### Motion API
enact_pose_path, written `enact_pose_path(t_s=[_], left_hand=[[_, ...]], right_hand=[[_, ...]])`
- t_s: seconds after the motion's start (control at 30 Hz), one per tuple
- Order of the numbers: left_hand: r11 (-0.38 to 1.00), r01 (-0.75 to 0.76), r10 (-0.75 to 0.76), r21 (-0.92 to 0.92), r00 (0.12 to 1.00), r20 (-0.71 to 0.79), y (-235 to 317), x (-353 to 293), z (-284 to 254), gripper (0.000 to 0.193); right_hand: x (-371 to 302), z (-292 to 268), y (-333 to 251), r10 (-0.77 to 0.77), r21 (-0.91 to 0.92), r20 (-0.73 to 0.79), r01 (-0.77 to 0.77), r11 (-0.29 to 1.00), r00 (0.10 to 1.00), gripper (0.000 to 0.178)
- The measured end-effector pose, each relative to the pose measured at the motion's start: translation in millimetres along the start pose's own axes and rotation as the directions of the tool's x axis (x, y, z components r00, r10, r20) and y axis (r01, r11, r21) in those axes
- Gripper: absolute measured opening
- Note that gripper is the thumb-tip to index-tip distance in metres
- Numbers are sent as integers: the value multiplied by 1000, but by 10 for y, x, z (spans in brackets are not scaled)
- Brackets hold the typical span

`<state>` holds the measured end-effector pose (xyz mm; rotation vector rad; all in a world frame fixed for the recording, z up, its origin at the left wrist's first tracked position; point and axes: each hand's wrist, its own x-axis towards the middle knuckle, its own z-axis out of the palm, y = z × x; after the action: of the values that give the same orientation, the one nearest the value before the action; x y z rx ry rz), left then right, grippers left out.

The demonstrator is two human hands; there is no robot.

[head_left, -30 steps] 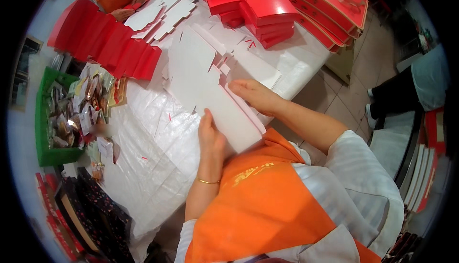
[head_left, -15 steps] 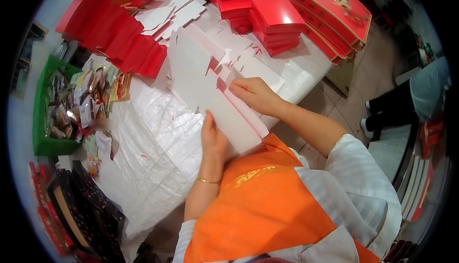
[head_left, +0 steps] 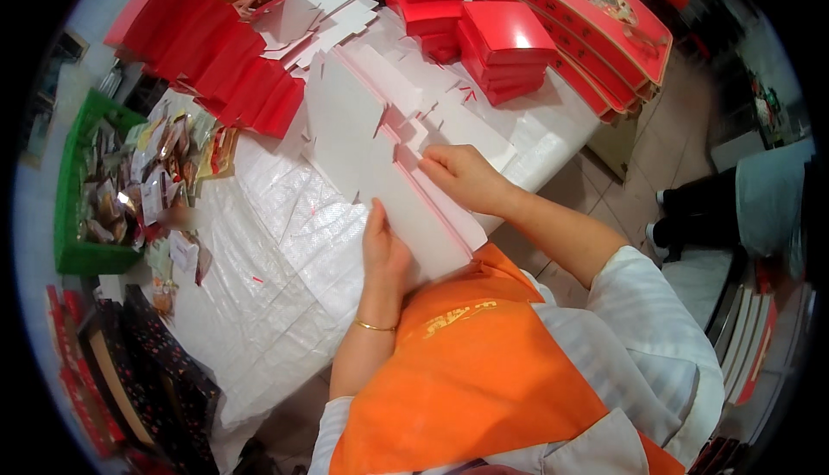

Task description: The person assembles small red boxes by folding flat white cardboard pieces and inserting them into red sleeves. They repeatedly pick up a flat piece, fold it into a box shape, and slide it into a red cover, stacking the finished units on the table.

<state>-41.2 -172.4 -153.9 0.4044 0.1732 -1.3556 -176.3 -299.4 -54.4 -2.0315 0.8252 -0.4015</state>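
Left hand [head_left: 386,259] grips white carton blank [head_left: 350,142]; right hand [head_left: 467,180] pinches raised side panel [head_left: 446,209], folding unfinished; seemingly finished red boxes [head_left: 509,39] stacked beyond blank.

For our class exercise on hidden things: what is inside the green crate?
Small wrapped packets lie heaped inside the green crate. The crate's floor and anything deeper in the heap are covered, so they cannot be seen.
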Motion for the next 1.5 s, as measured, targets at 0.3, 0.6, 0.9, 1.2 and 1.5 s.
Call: enact_pose_path(t_s=[0.3,0.6,0.9,1.2,1.5], left_hand=[[978,-194,201,73,974,-102,41,-35,146,34],[771,-236,412,592,893,-181,405,-418,-243,27],[856,-237,422,459,833,-358,496,-865,-365,31],[874,-70,350,481,778,-522,796,-1707,-615,17],[-668,-3,584,744,617,527,772,-1760,-668,43]], right_hand=[[82,-83,29,-492,-562,-177,323,762,852,20],[536,-340,817,-215,-633,-150,73,771,965,22],[297,746,85,-781,-204,439,896,394,443,46],[392,1456,91,-783,66,517,897,438,345,41],[426,1462,57,-742,129,530,825,550,411,43]])
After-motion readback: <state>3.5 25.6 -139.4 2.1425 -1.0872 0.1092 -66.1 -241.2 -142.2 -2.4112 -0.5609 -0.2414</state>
